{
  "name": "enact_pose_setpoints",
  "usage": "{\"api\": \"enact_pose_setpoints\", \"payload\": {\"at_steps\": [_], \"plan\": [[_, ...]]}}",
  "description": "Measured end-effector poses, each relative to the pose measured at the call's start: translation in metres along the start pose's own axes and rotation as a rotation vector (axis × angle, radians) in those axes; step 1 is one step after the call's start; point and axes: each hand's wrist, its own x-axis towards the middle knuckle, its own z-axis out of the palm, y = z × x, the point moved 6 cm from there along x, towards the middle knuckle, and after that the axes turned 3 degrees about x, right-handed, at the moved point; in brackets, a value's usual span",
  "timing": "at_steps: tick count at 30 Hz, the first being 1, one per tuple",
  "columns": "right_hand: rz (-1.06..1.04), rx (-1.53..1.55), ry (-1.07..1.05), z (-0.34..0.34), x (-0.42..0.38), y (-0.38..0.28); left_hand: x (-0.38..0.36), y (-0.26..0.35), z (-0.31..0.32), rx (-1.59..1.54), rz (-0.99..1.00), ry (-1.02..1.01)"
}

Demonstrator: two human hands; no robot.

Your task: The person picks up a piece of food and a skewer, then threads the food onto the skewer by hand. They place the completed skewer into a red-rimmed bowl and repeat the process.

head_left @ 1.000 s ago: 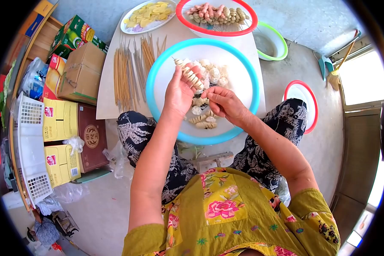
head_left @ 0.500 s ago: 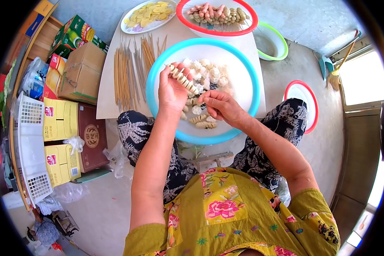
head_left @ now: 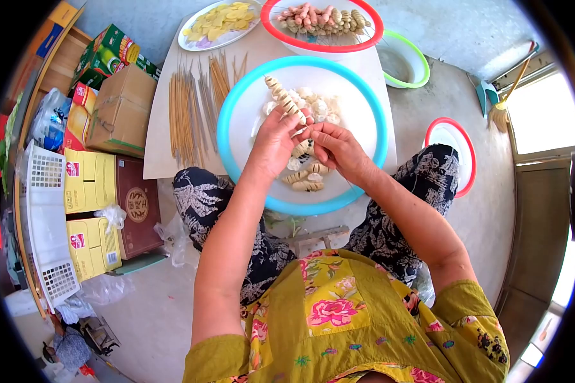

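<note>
My left hand (head_left: 276,142) is closed round the lower end of a pale spiral-cut piece (head_left: 283,97), which tilts up to the left above the blue-rimmed basin (head_left: 225,102). Close beside it, my right hand (head_left: 335,150) has thumb and forefinger pinched at the lower end of that piece; what they grip is too small to make out. In the basin lie several white chunks (head_left: 329,108) and, nearer me, more spiral-cut pieces (head_left: 308,186).
Wooden skewers (head_left: 184,118) lie left of the basin. Behind are a plate of yellow slices (head_left: 222,23) and a red-rimmed basin (head_left: 380,32) of skewered food. Boxes (head_left: 118,108) stand at left; a green-rimmed basin (head_left: 421,67) and another red-rimmed basin (head_left: 469,153) stand at right.
The spiral-cut piece now stands more upright, with my left hand lower on it. My left hand has moved down and right, and the two hands are now close together.
</note>
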Motion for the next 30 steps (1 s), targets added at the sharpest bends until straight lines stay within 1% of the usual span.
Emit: {"api": "enact_pose_setpoints", "payload": {"at_steps": [3, 4, 6, 8, 16, 18, 21, 25, 27, 28, 30], "plan": [[0.013, 0.032, 0.007, 0.002, -0.001, -0.001, 0.002, 0.003, -0.003, 0.016, 0.055, -0.003], [0.011, -0.008, 0.017, 0.003, -0.002, 0.0, 0.003, 0.005, -0.005, 0.016, 0.054, -0.004], [0.01, -0.048, 0.025, 0.003, -0.005, 0.001, 0.003, 0.017, -0.014, -0.007, 0.149, 0.086], [-0.016, -0.151, -0.003, 0.004, -0.006, 0.002, 0.002, 0.021, -0.014, 0.0, 0.153, 0.091], [-0.044, -0.153, 0.007, 0.003, -0.005, 0.001, 0.001, 0.018, -0.012, 0.079, 0.162, 0.081], [-0.045, -0.151, 0.007, 0.004, -0.005, 0.001, 0.002, 0.013, -0.013, 0.103, 0.096, 0.07], [-0.033, -0.146, 0.011, 0.004, -0.006, 0.0, 0.001, 0.011, -0.011, 0.153, 0.064, 0.033], [-0.017, -0.128, -0.008, 0.005, -0.007, 0.0, 0.0, 0.018, -0.009, 0.1, 0.086, 0.074], [-0.008, -0.124, -0.014, 0.006, -0.007, 0.0, -0.001, 0.022, -0.016, -0.072, 0.131, 0.169], [-0.004, -0.122, -0.017, 0.007, -0.007, 0.0, 0.0, 0.021, -0.02, -0.073, 0.131, 0.169], [0.001, -0.122, -0.024, 0.008, -0.007, 0.0, 0.002, 0.021, -0.022, -0.013, 0.172, 0.107]]}}
